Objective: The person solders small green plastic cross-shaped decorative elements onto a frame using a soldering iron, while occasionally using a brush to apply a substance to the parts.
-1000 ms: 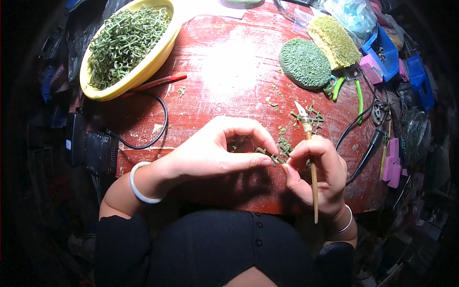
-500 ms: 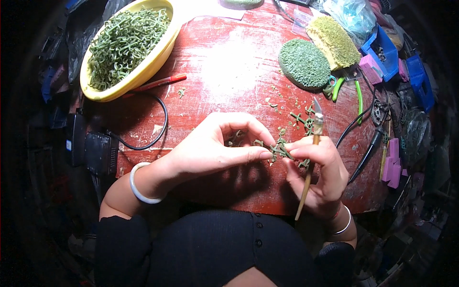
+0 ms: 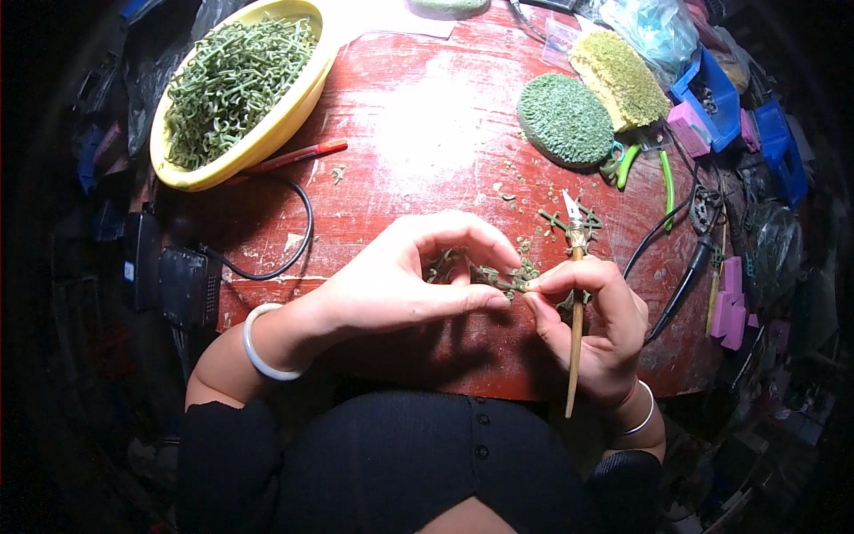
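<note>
My left hand curls round several small green stick-like pieces in the hollow of its palm. A thin green piece sticks out between its thumb and forefinger. The right hand pinches the far end of that piece with thumb and forefinger. Across the right fingers lies a wooden-handled craft knife, its pointed metal blade facing away from me. Loose green branched pieces and crumbs lie on the red table, just beyond the right hand. The left hand's lower fingers are partly hidden.
A yellow basin full of green pieces stands at far left, a red pen beside it. At far right are a round green pad, a yellowish textured block, blue bins, pink blocks and black cables.
The knife has swung more upright in my right hand, its blade tip shifting left. The right fingers have slid slightly down the green piece; the left hand has barely moved.
</note>
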Action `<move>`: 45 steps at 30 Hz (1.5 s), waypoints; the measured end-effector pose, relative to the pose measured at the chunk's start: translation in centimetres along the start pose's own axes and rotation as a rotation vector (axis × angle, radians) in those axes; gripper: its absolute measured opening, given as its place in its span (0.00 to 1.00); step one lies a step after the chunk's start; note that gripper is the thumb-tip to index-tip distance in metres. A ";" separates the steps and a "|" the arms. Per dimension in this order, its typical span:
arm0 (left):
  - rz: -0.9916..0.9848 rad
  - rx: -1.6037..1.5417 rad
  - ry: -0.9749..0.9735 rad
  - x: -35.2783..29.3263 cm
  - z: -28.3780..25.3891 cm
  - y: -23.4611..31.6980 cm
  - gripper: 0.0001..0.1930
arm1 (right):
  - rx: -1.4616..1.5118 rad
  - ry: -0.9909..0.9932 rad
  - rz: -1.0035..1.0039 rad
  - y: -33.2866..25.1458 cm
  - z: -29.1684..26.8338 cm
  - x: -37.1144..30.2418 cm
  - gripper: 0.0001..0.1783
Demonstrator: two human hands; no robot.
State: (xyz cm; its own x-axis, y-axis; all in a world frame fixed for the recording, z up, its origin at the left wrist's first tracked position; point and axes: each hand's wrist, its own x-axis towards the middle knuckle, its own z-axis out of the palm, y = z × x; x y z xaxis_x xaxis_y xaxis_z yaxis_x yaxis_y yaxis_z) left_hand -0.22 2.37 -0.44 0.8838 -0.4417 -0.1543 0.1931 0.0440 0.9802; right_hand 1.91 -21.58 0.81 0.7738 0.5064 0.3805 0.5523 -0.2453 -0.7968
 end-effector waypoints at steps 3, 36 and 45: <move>0.035 -0.018 -0.008 0.0 0.1 -0.1 0.13 | 0.021 -0.015 0.017 0.0 0.0 0.0 0.15; 0.018 -0.117 0.101 -0.2 0.2 0.3 0.06 | 0.062 0.039 -0.179 -0.7 -1.3 0.6 0.30; -0.026 -0.162 0.106 -0.3 0.4 0.2 0.06 | 0.071 -0.051 -0.150 -0.6 -1.6 0.5 0.18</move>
State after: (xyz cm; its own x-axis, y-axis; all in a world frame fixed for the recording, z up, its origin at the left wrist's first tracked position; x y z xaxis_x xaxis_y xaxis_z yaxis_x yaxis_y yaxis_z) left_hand -0.61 2.16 -0.12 0.9160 -0.3477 -0.1999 0.2749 0.1815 0.9442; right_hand 2.46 -22.50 2.19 0.6665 0.5745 0.4752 0.6360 -0.1054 -0.7645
